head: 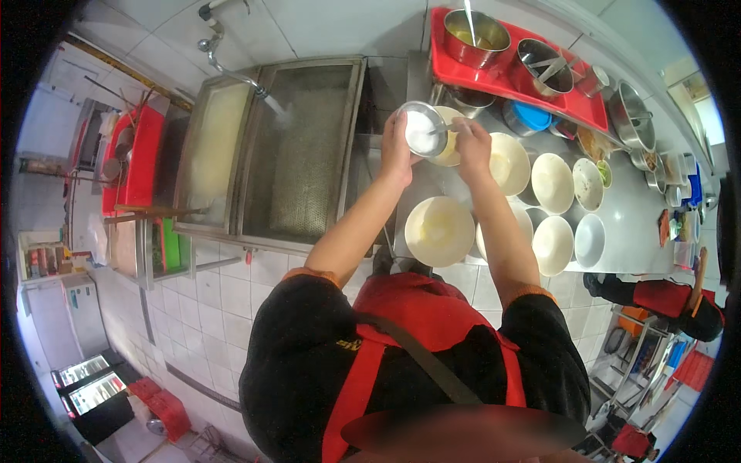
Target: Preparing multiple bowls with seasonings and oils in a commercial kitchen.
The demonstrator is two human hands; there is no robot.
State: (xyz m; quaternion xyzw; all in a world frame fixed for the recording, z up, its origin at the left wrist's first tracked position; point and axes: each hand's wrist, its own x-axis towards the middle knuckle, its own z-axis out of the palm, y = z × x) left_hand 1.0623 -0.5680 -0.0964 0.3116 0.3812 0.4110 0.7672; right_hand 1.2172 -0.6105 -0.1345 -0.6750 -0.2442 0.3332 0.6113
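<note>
My left hand (396, 151) grips a small stainless steel bowl (438, 144) from its left side. White granules or powder (419, 131) fill much of it. In my right hand (474, 149) is the handle of a metal spoon (444, 128), whose end reaches into that bowl. Just behind and below sits a cream bowl (447, 160), partly hidden, with something yellowish inside. Nearer me, another cream bowl (458, 249) holds a little yellowish liquid. Several more pale bowls, among them one cream bowl (524, 149) beside my right hand, stand in rows on the steel counter (628, 223).
Left of my arms, steaming liquid fills a two-part steel vat (357, 116) under a running faucet (234, 72). A red tray (492, 81) along the wall carries steel pots, and a blue-lidded container (529, 116) sits below. Another person (660, 298) stands at the counter's far right.
</note>
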